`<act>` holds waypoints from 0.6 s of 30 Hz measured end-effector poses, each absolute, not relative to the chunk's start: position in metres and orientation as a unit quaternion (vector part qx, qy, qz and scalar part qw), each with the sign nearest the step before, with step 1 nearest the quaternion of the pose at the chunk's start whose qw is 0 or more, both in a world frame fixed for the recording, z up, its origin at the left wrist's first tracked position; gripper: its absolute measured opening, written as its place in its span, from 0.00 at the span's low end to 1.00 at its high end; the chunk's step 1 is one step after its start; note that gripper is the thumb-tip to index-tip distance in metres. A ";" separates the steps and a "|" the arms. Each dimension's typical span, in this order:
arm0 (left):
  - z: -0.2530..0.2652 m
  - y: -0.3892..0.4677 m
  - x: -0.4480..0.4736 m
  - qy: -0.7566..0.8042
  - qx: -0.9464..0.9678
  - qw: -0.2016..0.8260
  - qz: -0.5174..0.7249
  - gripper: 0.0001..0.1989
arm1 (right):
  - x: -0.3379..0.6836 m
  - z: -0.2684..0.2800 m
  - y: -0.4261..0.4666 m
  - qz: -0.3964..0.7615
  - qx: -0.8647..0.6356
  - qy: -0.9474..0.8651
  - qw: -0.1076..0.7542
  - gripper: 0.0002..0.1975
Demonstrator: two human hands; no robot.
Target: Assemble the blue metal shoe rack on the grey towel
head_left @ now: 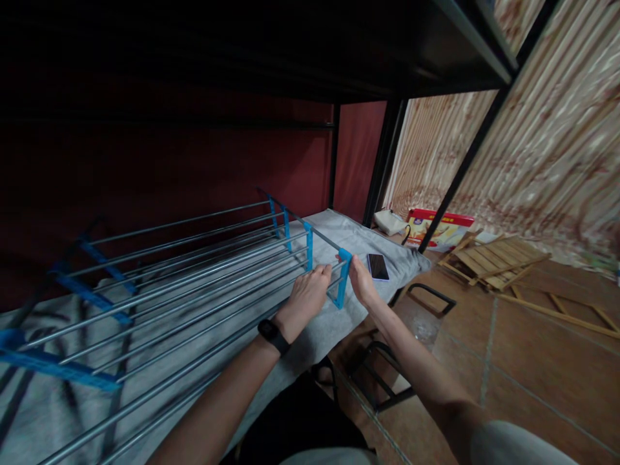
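Observation:
A rack (pixel 194 255) of grey metal tubes and blue plastic brackets lies across a grey sheet. My left hand (pixel 312 290), with a black watch at its wrist, is closed over a tube close to the rack's right end. My right hand (pixel 361 279) presses the outer side of the blue end bracket (pixel 343 278), its fingertips bent round the upper corner. Both hands are close together, on either side of that bracket. The tube ends inside it are partly hidden by my left hand. Another set of blue brackets (pixel 87 294) joins the tubes at the left.
A dark phone (pixel 378 266) lies on the sheet (pixel 349 226), right of the bracket. Black bed posts (pixel 387 158) rise behind, under a dark upper bunk. On the tiled floor are a folded wooden rack (pixel 504 258), a red and yellow box (pixel 436 229) and a black-framed chair (pixel 387 381).

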State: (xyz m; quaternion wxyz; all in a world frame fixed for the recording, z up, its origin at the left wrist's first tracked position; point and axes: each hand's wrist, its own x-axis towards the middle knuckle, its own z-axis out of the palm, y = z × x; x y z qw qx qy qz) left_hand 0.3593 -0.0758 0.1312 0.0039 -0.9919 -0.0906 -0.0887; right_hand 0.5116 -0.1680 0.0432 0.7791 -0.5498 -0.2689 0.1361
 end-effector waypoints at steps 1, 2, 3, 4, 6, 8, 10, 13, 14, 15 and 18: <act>0.131 -0.074 0.359 -0.089 -0.992 0.006 -0.089 0.25 | 0.510 0.044 -0.169 0.139 -0.542 -0.262 0.786 0.32; 0.131 -0.073 0.358 -0.088 -0.992 0.008 -0.091 0.26 | 0.509 0.044 -0.171 0.138 -0.538 -0.253 0.792 0.31; 0.132 -0.072 0.356 -0.090 -0.991 0.011 -0.094 0.27 | 0.508 0.044 -0.173 0.133 -0.541 -0.244 0.794 0.31; 0.132 -0.071 0.354 -0.093 -0.991 0.014 -0.096 0.28 | 0.507 0.045 -0.177 0.118 -0.558 -0.236 0.787 0.30; 0.133 -0.071 0.344 -0.101 -0.989 0.026 -0.106 0.29 | 0.501 0.047 -0.187 0.053 -0.609 -0.229 0.758 0.28; 0.135 -0.075 0.324 -0.107 -0.984 0.042 -0.133 0.29 | 0.488 0.051 -0.198 -0.044 -0.656 -0.249 0.711 0.26; 0.136 -0.082 0.294 -0.107 -0.979 0.049 -0.168 0.29 | 0.465 0.057 -0.207 -0.139 -0.674 -0.297 0.662 0.24; 0.135 -0.091 0.231 -0.102 -0.973 0.046 -0.203 0.28 | 0.418 0.068 -0.209 -0.203 -0.666 -0.403 0.595 0.22; 0.133 -0.093 0.206 -0.106 -0.970 0.048 -0.215 0.28 | 0.401 0.072 -0.205 -0.199 -0.657 -0.447 0.574 0.22; 0.131 -0.093 0.181 -0.118 -0.964 0.053 -0.233 0.29 | 0.383 0.076 -0.200 -0.187 -0.643 -0.497 0.552 0.23; 0.126 -0.082 0.101 -0.212 -0.912 0.071 -0.345 0.29 | 0.329 0.088 -0.173 -0.133 -0.582 -0.641 0.483 0.28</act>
